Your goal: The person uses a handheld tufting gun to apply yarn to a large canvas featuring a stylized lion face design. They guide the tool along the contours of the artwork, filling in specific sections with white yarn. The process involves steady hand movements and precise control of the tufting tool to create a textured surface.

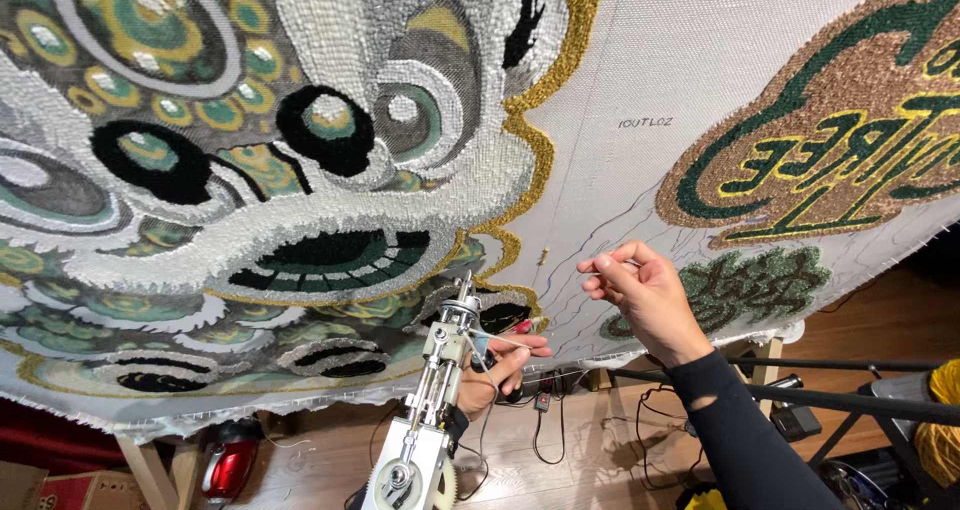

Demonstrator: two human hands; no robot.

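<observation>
A white tufting gun [432, 400] points up at a stretched backing cloth [640, 80] bearing a tufted lion-dance face in white, green, black and gold. My left hand [497, 368] is wrapped around the gun's upper body, fingers by its needle end. My right hand [645, 292] is raised to the right, pinching a thin white yarn strand [540, 345] that runs back toward the gun's tip. The needle tip sits just below the lion's gold-edged lower border.
A brown, green and yellow tufted emblem [830, 150] fills the cloth's right side, with a small green tufted patch [750, 280] below. Under the frame: wood legs [140, 465], a red object [228, 465], black cables [545, 420], a metal bar [850, 402], yellow yarn [942, 420].
</observation>
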